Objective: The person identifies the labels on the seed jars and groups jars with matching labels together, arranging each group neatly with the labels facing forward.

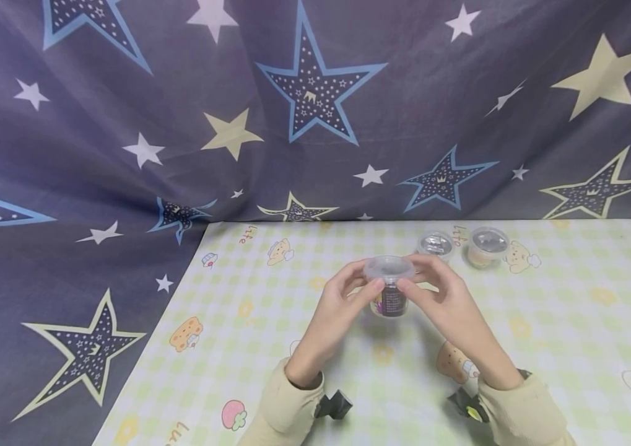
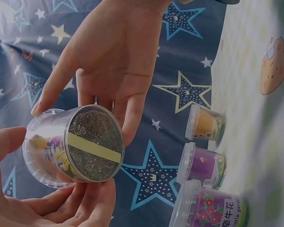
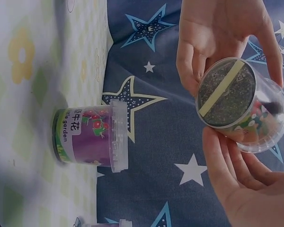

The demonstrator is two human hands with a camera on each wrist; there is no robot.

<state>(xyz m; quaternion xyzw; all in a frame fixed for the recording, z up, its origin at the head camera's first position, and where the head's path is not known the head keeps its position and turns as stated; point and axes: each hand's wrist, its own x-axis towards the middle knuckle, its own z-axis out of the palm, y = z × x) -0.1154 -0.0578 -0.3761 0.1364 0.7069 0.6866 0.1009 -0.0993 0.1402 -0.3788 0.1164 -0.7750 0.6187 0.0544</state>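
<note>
Between both hands is a clear plastic cup (image 1: 392, 301) with a translucent lid, a printed label and dark, soil-like contents. My left hand (image 1: 334, 303) grips its left side, thumb at the front near the rim. On the opposite side my right hand (image 1: 446, 300) holds it the same way. Both wrist views look up at the cup's bottom (image 2: 95, 135), where a pale yellow strip crosses the dark filling (image 3: 227, 92). The cup is held above the table, lid upward.
Behind the hands stand similar lidded cups (image 1: 489, 248) on the checked tablecloth (image 1: 571, 347). The left wrist view has an orange cup (image 2: 207, 124) and two purple ones (image 2: 206, 163) in a row. A starry dark curtain (image 1: 181, 80) hangs at the table's back edge.
</note>
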